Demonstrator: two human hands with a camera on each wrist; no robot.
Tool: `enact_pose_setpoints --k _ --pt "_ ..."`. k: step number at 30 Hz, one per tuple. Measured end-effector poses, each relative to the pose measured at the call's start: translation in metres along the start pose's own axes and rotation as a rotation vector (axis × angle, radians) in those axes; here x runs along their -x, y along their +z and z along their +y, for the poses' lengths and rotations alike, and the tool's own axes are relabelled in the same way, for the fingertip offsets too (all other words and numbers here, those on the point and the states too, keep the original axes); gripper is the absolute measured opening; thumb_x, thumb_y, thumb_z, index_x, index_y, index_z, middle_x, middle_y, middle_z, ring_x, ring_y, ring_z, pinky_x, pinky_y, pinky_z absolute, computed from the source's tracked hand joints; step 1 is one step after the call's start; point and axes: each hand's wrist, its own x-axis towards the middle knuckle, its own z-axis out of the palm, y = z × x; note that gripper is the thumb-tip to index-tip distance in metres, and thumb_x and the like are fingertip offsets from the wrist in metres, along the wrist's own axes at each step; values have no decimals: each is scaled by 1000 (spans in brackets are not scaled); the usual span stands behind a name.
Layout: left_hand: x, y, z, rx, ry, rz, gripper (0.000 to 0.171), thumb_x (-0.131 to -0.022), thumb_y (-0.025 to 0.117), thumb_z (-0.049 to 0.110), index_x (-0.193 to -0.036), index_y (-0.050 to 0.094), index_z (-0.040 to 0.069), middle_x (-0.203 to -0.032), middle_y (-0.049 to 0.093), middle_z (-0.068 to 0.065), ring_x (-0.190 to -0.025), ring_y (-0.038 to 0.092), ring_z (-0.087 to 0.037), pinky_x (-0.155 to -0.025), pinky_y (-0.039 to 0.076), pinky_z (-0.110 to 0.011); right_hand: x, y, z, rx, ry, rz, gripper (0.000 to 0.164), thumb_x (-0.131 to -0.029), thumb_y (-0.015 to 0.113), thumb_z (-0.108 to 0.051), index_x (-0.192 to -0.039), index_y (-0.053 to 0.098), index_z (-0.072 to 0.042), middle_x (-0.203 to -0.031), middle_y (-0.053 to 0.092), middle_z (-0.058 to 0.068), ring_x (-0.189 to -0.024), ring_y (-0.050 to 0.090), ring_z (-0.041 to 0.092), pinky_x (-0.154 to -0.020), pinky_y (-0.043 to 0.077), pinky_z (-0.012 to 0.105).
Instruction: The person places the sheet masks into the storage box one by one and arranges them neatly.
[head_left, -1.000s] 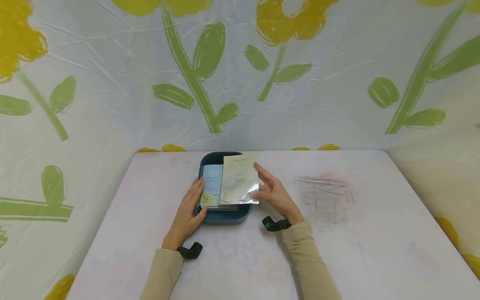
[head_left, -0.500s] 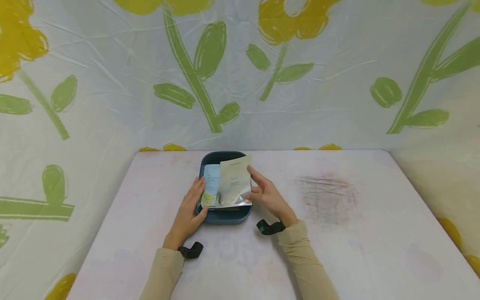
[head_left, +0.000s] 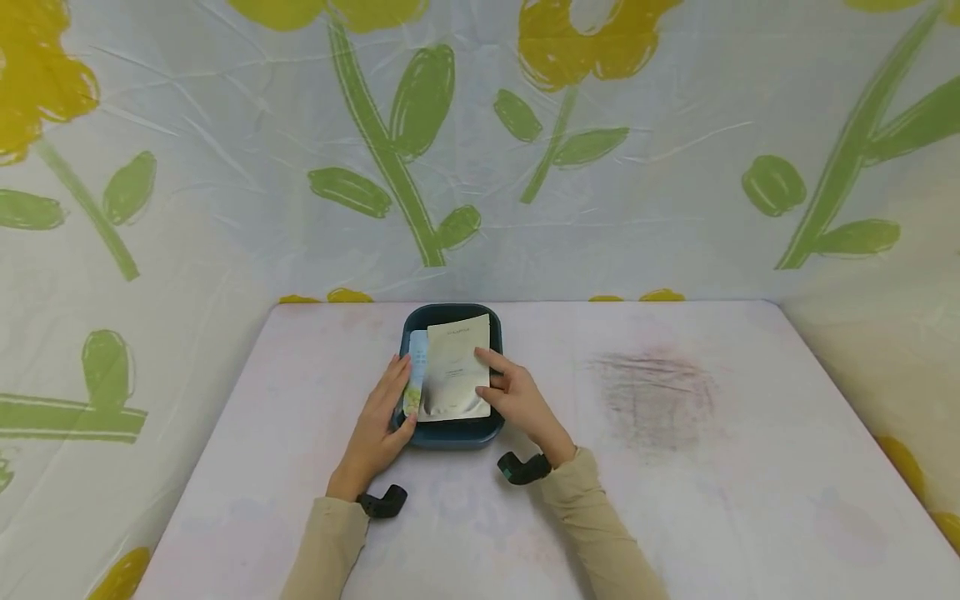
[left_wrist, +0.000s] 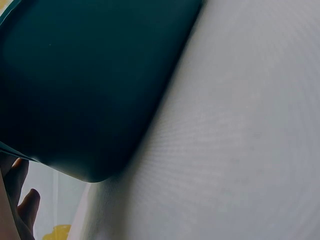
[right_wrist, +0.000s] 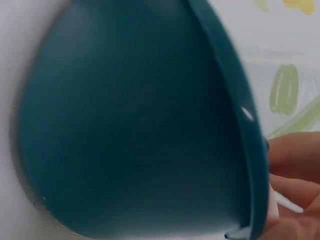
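Observation:
A pale gold-silver face mask packet (head_left: 455, 375) lies tilted over the dark teal plastic bin (head_left: 450, 437) in the head view. My right hand (head_left: 517, 400) pinches its right edge, thumb low and index finger higher on the front. Beneath it, a light blue packet (head_left: 417, 367) with a yellow-green print shows only as a strip at the left. My left hand (head_left: 377, 425) rests along the bin's left rim with fingers extended, the thumb near the packets' lower corner. Both wrist views are mostly filled by the bin's outer wall (left_wrist: 90, 90), with some right-hand fingers (right_wrist: 295, 155) beyond the rim.
The bin stands on a white table (head_left: 720, 517) near its far edge. A dark smudged patch (head_left: 656, 400) marks the tabletop at the right. Behind hangs a white cloth (head_left: 637, 225) printed with yellow flowers and green leaves. Each wrist wears a black camera (head_left: 525, 468).
My right hand has moved left, bringing the gold-silver packet from the bin's right side to over its middle, covering more of the blue packet. My left hand has stayed still.

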Motion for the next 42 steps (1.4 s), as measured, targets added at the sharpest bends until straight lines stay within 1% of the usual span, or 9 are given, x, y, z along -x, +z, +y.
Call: enact_pose_setpoints --k 4,9,12,18,24,27,32,37,42 --pt "0 0 0 3 1 3 71 -91 58 25 -152 34 -1 -162 27 -9 -150 19 -32 -121 14 -36 -1 11 1 114 -18 132 58 -89 62 11 -144 45 7 -154 35 24 -110 65 36 -72 55 22" --pt "0 0 0 -6 3 2 71 -92 57 27 -153 33 0 -162 27 -7 -150 19 -31 -121 15 -38 0 21 -1 194 -66 185 53 -90 63 11 -140 48 10 -154 33 26 -116 62 37 -80 57 28" --pt "0 1 0 -6 -6 -4 71 -93 56 29 -154 33 2 -163 26 -6 -150 18 -29 -121 15 -39 0 24 0 204 -90 169 56 -89 63 11 -142 45 11 -158 27 25 -121 58 39 -86 56 34" --pt "0 1 -1 -13 -8 -5 70 -95 54 33 -155 33 4 -163 26 -5 -150 19 -29 -120 17 -42 1 26 -3 279 -103 76 67 -88 69 6 -147 38 8 -161 11 26 -127 53 39 -95 51 43" --pt "0 1 0 -9 3 2 69 -95 55 33 -154 34 3 -162 27 -6 -150 20 -31 -120 17 -43 2 26 -5 409 -100 44 66 -91 69 -9 -149 40 2 -161 12 28 -142 32 40 -106 41 50" --pt "0 1 -1 -17 -3 -3 70 -94 56 31 -154 33 3 -163 26 -5 -150 19 -31 -120 17 -42 2 23 -4 338 -92 45 64 -94 66 -10 -150 39 2 -161 13 27 -146 25 37 -108 38 48" --pt "0 1 0 -25 -25 -12 71 -92 58 27 -155 32 4 -163 25 -4 -150 17 -29 -120 17 -43 2 15 -2 132 -71 13 59 -97 62 -9 -150 37 4 -162 13 24 -150 16 30 -113 31 45" --pt "2 2 -1 -16 -33 -9 72 -91 59 24 -155 32 5 -163 24 -3 -151 17 -27 -121 15 -38 2 12 -2 55 -46 -18 58 -99 59 -11 -150 37 5 -163 11 22 -149 17 29 -115 28 45" --pt "2 2 -1 -10 -16 3 73 -89 62 20 -154 33 2 -162 27 -7 -150 18 -30 -121 15 -36 3 10 1 -45 -67 36 56 -99 59 -13 -150 39 0 -162 19 20 -147 26 29 -114 31 41"
